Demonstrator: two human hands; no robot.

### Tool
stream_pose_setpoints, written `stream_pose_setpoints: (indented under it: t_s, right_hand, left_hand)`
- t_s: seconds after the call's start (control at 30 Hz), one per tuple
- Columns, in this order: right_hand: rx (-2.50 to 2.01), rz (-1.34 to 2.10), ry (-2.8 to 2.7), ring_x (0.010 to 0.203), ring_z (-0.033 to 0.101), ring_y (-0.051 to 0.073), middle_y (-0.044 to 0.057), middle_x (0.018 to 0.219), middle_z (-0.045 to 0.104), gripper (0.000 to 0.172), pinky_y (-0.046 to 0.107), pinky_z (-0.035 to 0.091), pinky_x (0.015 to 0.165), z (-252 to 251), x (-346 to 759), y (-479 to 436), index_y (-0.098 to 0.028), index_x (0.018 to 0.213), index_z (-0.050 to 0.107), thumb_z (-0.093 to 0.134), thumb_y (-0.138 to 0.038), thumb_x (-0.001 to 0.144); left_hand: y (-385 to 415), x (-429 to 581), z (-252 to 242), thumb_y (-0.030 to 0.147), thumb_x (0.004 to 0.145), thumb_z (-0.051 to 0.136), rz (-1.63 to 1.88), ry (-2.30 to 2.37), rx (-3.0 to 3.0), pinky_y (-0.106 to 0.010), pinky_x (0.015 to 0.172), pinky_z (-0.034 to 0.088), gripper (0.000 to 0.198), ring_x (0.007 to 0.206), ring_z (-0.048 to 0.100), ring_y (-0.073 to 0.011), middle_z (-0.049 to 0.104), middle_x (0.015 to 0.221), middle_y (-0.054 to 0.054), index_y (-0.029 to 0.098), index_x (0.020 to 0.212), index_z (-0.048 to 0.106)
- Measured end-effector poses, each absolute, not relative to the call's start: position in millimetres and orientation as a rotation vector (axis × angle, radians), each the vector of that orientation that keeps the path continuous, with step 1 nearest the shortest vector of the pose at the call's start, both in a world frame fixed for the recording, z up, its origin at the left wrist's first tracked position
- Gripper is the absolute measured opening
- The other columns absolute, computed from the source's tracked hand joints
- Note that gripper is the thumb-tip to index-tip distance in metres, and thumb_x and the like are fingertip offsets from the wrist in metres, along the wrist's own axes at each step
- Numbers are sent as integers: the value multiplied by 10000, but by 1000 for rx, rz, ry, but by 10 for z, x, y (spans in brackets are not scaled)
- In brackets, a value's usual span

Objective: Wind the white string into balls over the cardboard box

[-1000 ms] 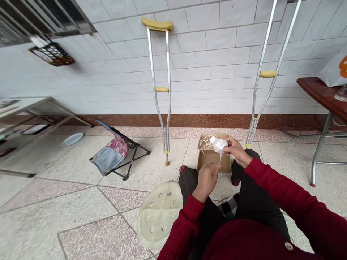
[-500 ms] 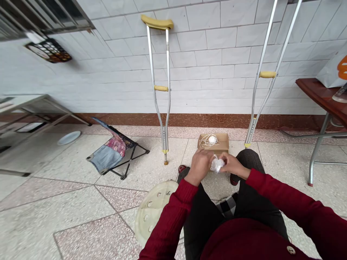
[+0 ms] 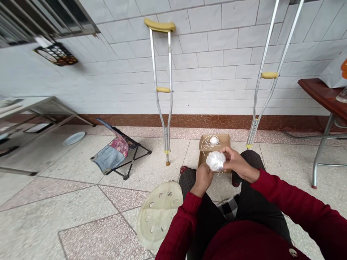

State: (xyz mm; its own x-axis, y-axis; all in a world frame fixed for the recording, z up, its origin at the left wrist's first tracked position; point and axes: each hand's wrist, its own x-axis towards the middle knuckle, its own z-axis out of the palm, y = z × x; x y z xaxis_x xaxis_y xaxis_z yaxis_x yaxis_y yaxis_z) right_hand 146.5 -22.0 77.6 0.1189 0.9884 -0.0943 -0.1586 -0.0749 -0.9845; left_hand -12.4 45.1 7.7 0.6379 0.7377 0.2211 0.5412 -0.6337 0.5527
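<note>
Your sleeve (image 3: 295,202) is deep red, the ball of string (image 3: 215,161) white. The floor tiles (image 3: 81,202) are speckled cream and pink.

1. You have no readable text near your fingers (image 3: 228,153).
2. Up and far right of your fingers, the bag (image 3: 333,72) bears an orange mark (image 3: 344,68), cut off by the frame edge and unreadable.
</note>
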Motion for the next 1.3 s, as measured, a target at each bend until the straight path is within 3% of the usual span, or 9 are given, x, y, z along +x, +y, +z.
stream_pose_setpoints:
  t_s: [0.1, 0.2, 0.37, 0.63, 0.83, 0.93, 1.03, 1.2, 1.3]
  right_hand:
    - [-1274, 1348, -985, 604, 514, 117, -19, 765, 587, 423, 184, 409, 411, 552, 1313, -437, -208, 892, 521, 758, -185, 543]
    - [-1407, 1328, -1049, 557, 508, 113, -33, 725, 573, 417, 186, 400, 367, 187, 1260, -510, -201, 843, 520, 765, -177, 507]
    - [-1571, 1270, -931, 402, 461, 86, -67, 579, 536, 348, 199, 374, 333, -189, 1387, -279, -188, 791, 497, 726, -207, 531]
    - [-1369, 1035, -587, 485, 513, 92, -27, 691, 568, 350, 211, 414, 411, 302, 1724, 255, -188, 828, 495, 692, -230, 542]
    - [-1187, 1248, -925, 625, 535, 118, 3, 904, 573, 440, 190, 410, 409, 808, 1474, -170, -237, 991, 544, 697, -183, 582]
    - [-1137, 1419, -1101, 630, 521, 114, -3, 913, 556, 482, 180, 406, 409, 746, 1328, -428, -274, 1074, 561, 688, -176, 619]
    - [-1176, 1506, -1143, 575, 486, 95, -19, 842, 532, 421, 179, 406, 399, 461, 1280, -496, -247, 997, 570, 700, -180, 602]
    - [-1347, 1265, -928, 503, 475, 74, -39, 812, 515, 428, 184, 398, 371, 113, 1444, -152, -220, 939, 501, 691, -196, 557]
    - [-1353, 1173, -749, 474, 491, 67, -38, 825, 525, 392, 203, 424, 391, 179, 1553, 105, -214, 922, 470, 658, -236, 579]
  left_hand:
    - [673, -107, 159, 164, 827, 599, 624, 864, 2503, -290, 710, 454, 95, 748, 623, -187, 694, 798, -57, 148, 771, 674]
    - [842, -89, 359, 158, 878, 539, 678, 745, 2642, -328, 863, 446, 143, 850, 624, -185, 708, 885, -52, 173, 875, 682]
    - [747, -73, 690, 172, 915, 475, 614, 710, 2881, -360, 915, 428, 212, 767, 606, -172, 669, 770, -41, 175, 797, 651]
    - [182, -80, 432, 260, 953, 431, 636, 734, 2686, -294, 743, 463, 264, 740, 604, -173, 648, 737, -45, 175, 839, 653]
    - [514, -111, 4, 248, 902, 499, 595, 856, 2308, -229, 568, 424, 295, 594, 586, -146, 632, 610, -19, 136, 678, 655]
    - [777, -100, 76, 225, 871, 537, 593, 783, 2307, -237, 607, 445, 251, 656, 610, -159, 667, 667, -34, 129, 679, 668]
    - [958, -80, 361, 235, 904, 508, 671, 795, 2442, -266, 719, 463, 218, 769, 625, -168, 699, 801, -44, 162, 841, 704]
    - [871, -73, 801, 216, 916, 486, 637, 738, 2813, -341, 881, 435, 227, 741, 593, -169, 663, 740, -33, 177, 803, 679]
    - [628, -71, 798, 227, 930, 463, 671, 740, 2801, -339, 864, 436, 236, 768, 594, -178, 672, 787, -44, 176, 818, 664]
